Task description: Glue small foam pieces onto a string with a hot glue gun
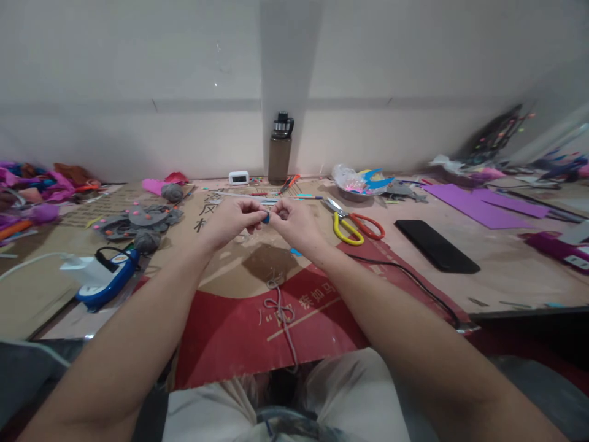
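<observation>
Blue piece (265,217) is pinched between the left hand (232,221) and right hand (291,222), both closed tight on it above the cardboard (221,344), so one slip probably bounces it off toward the scissors (354,226).

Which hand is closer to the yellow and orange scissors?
Right. The right hand sits just left of the scissors, not touching; the left hand is farther left, beyond it. Both pinch a small blue piece.

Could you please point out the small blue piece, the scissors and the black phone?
small blue piece (266,217): head view, its visible blue face.
scissors (344,213): head view, at the pivot.
black phone (436,245): head view, middle of its face.
</observation>
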A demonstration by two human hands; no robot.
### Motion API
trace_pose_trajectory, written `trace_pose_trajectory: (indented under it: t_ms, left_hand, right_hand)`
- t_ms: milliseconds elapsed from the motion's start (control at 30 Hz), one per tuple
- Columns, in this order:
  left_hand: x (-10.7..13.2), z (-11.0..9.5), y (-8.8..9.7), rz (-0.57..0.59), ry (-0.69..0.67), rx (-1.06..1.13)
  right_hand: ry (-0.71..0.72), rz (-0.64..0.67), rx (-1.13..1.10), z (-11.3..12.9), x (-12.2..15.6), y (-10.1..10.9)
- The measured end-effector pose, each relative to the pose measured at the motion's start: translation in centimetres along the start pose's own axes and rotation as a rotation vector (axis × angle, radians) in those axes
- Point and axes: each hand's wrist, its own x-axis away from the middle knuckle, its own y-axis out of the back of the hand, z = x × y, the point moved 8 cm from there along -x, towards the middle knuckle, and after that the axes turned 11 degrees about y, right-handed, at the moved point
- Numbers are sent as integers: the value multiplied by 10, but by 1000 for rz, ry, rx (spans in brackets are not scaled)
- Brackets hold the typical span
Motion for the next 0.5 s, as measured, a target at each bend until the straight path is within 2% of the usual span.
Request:
trace_pose_trajectory:
  t_ms: [133,200,267,400,500]
  left_hand:
    - [0,11,-4,199,119,247]
    - [1,13,-5,247,136,281]
    - [1,11,-3,218,110,211]
    - [2,2,0,90,25,-13]
    - [2,0,0,62,7,-93]
  right_hand:
    - [-32,0,-14,-4,0,0]
    - [-40,10,-2,-5,1,-1]
    - [-39,27,14,-4,0,-1]
    - [-19,48,63,1,0,0]
    - [7,57,102,5,-1,1]
